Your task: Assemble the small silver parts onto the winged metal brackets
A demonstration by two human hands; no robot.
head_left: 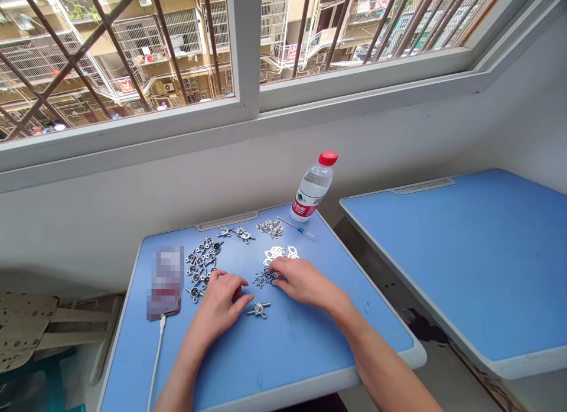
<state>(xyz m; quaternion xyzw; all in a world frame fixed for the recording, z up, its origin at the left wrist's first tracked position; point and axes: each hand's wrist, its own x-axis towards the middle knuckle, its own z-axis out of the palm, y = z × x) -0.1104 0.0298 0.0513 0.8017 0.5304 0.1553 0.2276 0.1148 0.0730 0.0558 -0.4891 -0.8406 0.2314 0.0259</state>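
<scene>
My left hand [221, 302] rests over the table with fingers loosely curled and thumb apart from the index finger, holding nothing. Its thumb tip is close to a single metal fitting [259, 310] with side stems and a ring, lying by itself. My right hand [301, 280] reaches into a pile of small screws and dark rings [262, 278]; thumb and index finger come together there, and whatever lies between them is too small to name. Just beyond its fingers are flat white metal plates [282, 253]. Left of my left hand are several similar fittings with black centres [200, 260].
On the blue table [283, 353] a blurred phone [166, 282] with a white cable [156, 359] lies at left. More metal pieces [270, 227], a screwdriver [297, 227] and a water bottle [313, 187] are at the back. Another blue table [469, 252] stands at right, below a barred window.
</scene>
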